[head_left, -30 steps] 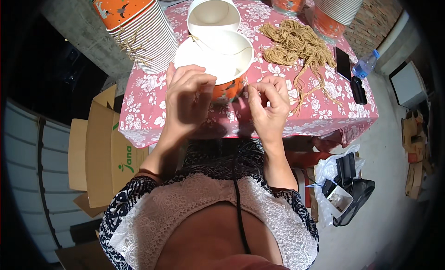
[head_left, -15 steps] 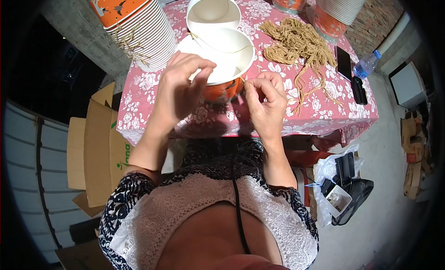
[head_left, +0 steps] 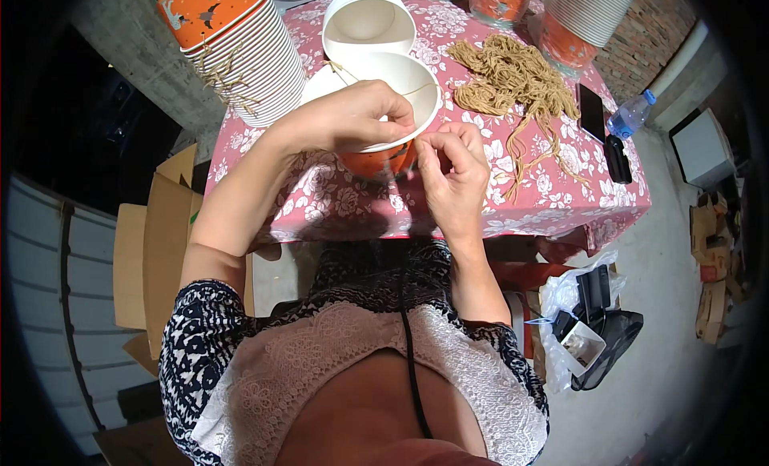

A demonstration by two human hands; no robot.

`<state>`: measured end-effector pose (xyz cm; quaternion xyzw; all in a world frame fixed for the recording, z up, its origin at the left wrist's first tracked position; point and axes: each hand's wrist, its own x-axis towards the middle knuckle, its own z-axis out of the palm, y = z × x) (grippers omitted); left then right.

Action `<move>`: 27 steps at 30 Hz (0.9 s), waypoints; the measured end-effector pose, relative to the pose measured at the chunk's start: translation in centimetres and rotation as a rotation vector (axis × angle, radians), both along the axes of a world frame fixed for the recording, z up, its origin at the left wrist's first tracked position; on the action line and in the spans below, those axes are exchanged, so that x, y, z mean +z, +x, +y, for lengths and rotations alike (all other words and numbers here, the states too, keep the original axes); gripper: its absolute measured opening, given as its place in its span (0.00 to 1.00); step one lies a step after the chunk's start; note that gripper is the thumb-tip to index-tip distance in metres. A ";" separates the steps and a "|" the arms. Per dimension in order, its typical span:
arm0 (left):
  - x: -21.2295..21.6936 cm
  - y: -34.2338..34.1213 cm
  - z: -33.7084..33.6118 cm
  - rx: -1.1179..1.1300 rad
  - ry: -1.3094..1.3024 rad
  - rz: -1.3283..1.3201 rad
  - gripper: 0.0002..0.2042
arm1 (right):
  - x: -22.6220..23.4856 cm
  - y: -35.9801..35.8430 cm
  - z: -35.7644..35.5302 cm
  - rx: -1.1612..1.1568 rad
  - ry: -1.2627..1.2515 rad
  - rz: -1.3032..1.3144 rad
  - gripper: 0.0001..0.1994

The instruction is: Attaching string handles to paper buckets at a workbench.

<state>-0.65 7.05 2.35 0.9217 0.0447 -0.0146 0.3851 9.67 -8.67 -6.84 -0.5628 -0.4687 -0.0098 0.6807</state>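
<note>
A white paper bucket (head_left: 412, 66) with an orange printed outside stands near the table's front edge, its mouth tilted toward me. A thin tan cord (head_left: 422, 90) crosses the mouth to the right part of the rim. My left hand (head_left: 360, 114) reaches over the bucket with curled fingers inside the near right rim; what they hold is hidden. Just outside that rim, my right hand (head_left: 458, 162) pinches thumb and forefinger together, seemingly on a cord end. Beyond lies a loose heap of tan cords (head_left: 513, 74), several strands trailing toward me.
At the left rises a tall stack of nested buckets (head_left: 248, 66) with cord ends sticking out. Another white bucket (head_left: 364, 22) lies behind mine. More stacks (head_left: 581, 22) stand at the back right. A phone (head_left: 591, 112), bottle (head_left: 633, 114) and black case (head_left: 617, 158) line the right edge of the flowered tablecloth (head_left: 336, 198).
My left hand has moved right and down, from above the bucket's left side to inside its near right rim, its fingers curling in. My right hand stays pinched beside the rim.
</note>
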 end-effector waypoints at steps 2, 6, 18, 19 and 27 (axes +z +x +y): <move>-0.3 0.2 -0.3 0.029 0.010 -0.070 0.17 | 0.0 0.1 -0.2 -0.020 -0.016 -0.020 0.04; 0.9 -0.8 -0.9 0.219 -0.038 0.007 0.11 | 0.0 1.0 -1.3 0.057 -0.165 0.035 0.04; 0.4 -1.5 -2.0 0.394 -0.089 -0.201 0.08 | -0.7 2.4 -2.2 0.122 -0.192 0.194 0.05; 0.3 -1.7 -2.3 0.430 0.066 -0.282 0.10 | -0.9 2.7 -2.3 0.177 -0.176 0.342 0.06; -2.5 -3.8 -9.7 0.360 0.446 -0.733 0.08 | 0.1 2.1 -3.0 0.534 0.136 0.833 0.10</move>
